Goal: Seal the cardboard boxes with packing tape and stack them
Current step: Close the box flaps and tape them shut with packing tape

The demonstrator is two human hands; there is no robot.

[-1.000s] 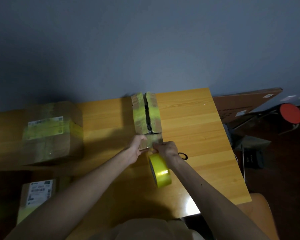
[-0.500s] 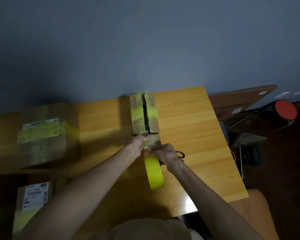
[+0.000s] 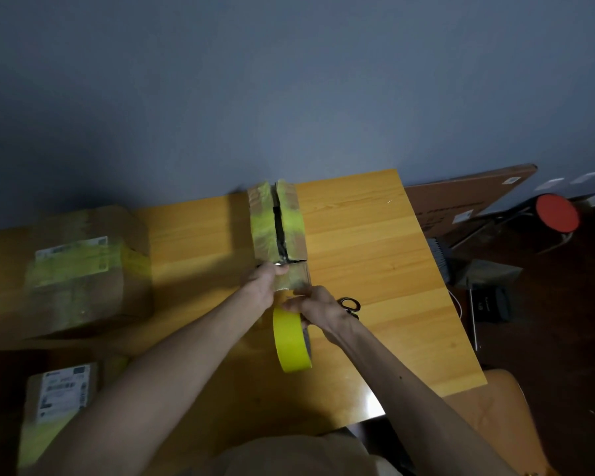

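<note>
Your right fingers (image 3: 294, 305) are curled round the top of a roll of yellow packing tape (image 3: 291, 341), pinching it; the roll stands on edge, just in front of the near end of a narrow cardboard box (image 3: 291, 231). Your right hand (image 3: 323, 312) partly hides a pair of dark scissors (image 3: 351, 305) lying on the bench (image 3: 358, 255).

Your left fingers (image 3: 275, 269) lie fairly straight against the near end of that same box, reaching up to its top edge and pressing there rather than gripping. Your left hand (image 3: 263, 285) sits just beside the right one.

The narrow box runs away from you to the grey wall; its top flaps carry yellow tape and a dark open seam shows between them. Well to the left on the bench sits a larger taped box (image 3: 83, 269) with a white label. Nearer you, at the lower left, is another labelled box (image 3: 59, 396). Off the right of the bench are a leaning cardboard sheet (image 3: 461, 197) and a red stool (image 3: 557, 213).
</note>
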